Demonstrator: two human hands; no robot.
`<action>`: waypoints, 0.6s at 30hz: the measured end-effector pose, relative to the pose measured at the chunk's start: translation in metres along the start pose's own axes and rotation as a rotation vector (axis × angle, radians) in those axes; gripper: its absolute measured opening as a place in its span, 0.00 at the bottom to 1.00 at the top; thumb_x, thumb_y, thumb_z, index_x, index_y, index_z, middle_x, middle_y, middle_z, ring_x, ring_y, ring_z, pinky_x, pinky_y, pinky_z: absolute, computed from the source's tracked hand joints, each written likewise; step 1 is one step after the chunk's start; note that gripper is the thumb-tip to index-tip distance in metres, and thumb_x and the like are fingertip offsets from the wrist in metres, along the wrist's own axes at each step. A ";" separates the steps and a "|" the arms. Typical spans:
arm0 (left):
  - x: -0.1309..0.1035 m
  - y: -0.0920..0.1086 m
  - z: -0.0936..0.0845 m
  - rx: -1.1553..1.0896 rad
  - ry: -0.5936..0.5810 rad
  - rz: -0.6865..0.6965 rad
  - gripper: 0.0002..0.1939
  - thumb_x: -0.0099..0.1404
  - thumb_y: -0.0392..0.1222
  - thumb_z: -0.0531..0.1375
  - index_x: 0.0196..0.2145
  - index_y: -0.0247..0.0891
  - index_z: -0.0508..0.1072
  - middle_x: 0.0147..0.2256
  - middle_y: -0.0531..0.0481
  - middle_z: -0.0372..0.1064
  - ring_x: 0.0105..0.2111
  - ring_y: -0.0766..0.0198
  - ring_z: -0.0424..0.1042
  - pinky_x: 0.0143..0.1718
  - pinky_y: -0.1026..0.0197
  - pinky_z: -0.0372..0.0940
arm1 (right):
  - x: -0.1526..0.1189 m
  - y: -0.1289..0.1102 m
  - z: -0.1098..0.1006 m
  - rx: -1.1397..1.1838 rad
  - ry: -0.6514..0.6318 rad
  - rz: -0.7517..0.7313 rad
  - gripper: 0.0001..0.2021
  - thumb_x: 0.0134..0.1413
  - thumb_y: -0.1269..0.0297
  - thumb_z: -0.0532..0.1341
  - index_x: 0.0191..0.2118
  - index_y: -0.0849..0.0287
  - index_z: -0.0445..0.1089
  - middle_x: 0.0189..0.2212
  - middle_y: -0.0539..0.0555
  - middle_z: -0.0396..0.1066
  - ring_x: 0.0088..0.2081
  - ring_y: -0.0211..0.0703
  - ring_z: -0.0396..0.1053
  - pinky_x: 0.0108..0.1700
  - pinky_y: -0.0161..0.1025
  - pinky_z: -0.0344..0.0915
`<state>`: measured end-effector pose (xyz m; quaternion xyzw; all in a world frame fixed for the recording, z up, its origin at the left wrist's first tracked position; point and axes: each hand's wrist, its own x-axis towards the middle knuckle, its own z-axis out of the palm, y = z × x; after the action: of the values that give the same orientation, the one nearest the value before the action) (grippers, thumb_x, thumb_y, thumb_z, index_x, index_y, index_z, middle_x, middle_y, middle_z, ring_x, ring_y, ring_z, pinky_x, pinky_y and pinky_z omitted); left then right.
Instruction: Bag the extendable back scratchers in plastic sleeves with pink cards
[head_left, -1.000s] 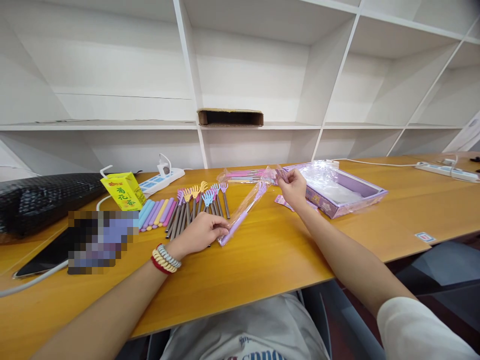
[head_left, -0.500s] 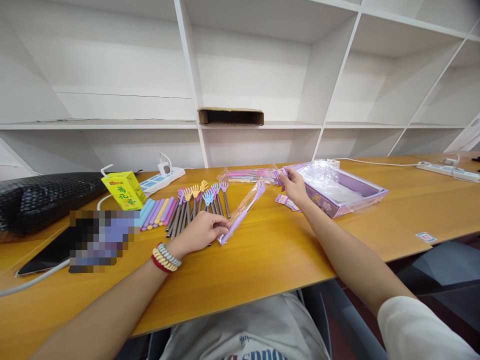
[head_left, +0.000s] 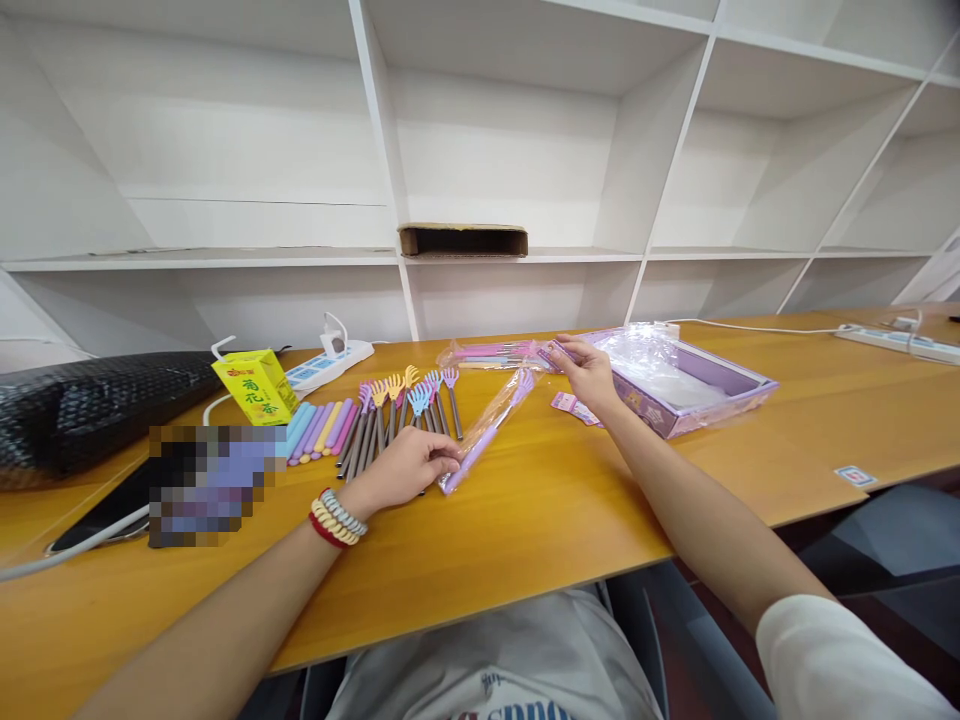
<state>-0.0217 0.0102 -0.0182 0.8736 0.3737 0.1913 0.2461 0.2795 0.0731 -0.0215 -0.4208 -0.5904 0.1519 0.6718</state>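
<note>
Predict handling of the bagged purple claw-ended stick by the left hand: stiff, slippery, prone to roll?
Likely stiff: the purple stick lies straight along its length. Possibly slippery: its clear sleeve looks glossy and crinkled beside the left hand's fingertips. Probably not a free roller: the flared claw and loose film should check it.
</note>
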 end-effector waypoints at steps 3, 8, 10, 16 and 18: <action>0.000 0.000 0.000 -0.002 0.000 0.002 0.10 0.59 0.40 0.55 0.33 0.38 0.76 0.31 0.52 0.76 0.31 0.64 0.72 0.33 0.66 0.63 | 0.000 -0.001 -0.001 -0.001 -0.003 0.054 0.17 0.44 0.48 0.61 0.33 0.58 0.68 0.35 0.54 0.70 0.36 0.42 0.68 0.36 0.39 0.67; -0.001 0.001 0.000 -0.009 -0.003 -0.010 0.11 0.59 0.42 0.55 0.33 0.38 0.77 0.30 0.51 0.75 0.30 0.63 0.72 0.32 0.65 0.63 | 0.001 0.003 -0.004 -0.163 0.060 0.066 0.16 0.47 0.48 0.58 0.29 0.57 0.60 0.25 0.48 0.64 0.27 0.37 0.62 0.31 0.35 0.62; -0.001 0.002 -0.001 -0.008 -0.003 -0.008 0.11 0.59 0.41 0.55 0.33 0.38 0.77 0.30 0.51 0.76 0.30 0.63 0.72 0.33 0.65 0.63 | 0.001 0.004 -0.004 -0.185 0.067 0.057 0.16 0.48 0.48 0.58 0.30 0.56 0.59 0.25 0.48 0.63 0.28 0.37 0.61 0.31 0.35 0.61; -0.001 0.003 -0.001 0.003 -0.010 -0.006 0.11 0.59 0.41 0.55 0.32 0.39 0.77 0.31 0.52 0.75 0.31 0.64 0.72 0.33 0.65 0.63 | 0.001 0.003 -0.003 -0.123 0.073 -0.017 0.15 0.50 0.53 0.57 0.40 0.57 0.63 0.38 0.54 0.69 0.39 0.43 0.66 0.42 0.39 0.63; -0.001 0.003 -0.001 0.002 -0.015 -0.011 0.10 0.59 0.41 0.55 0.32 0.39 0.77 0.31 0.52 0.75 0.30 0.64 0.72 0.33 0.65 0.62 | 0.001 0.003 -0.004 -0.126 0.052 -0.028 0.16 0.50 0.53 0.58 0.41 0.58 0.66 0.40 0.55 0.70 0.42 0.45 0.67 0.45 0.41 0.63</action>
<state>-0.0209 0.0078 -0.0156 0.8732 0.3768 0.1830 0.2490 0.2838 0.0742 -0.0229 -0.4578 -0.5870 0.0941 0.6611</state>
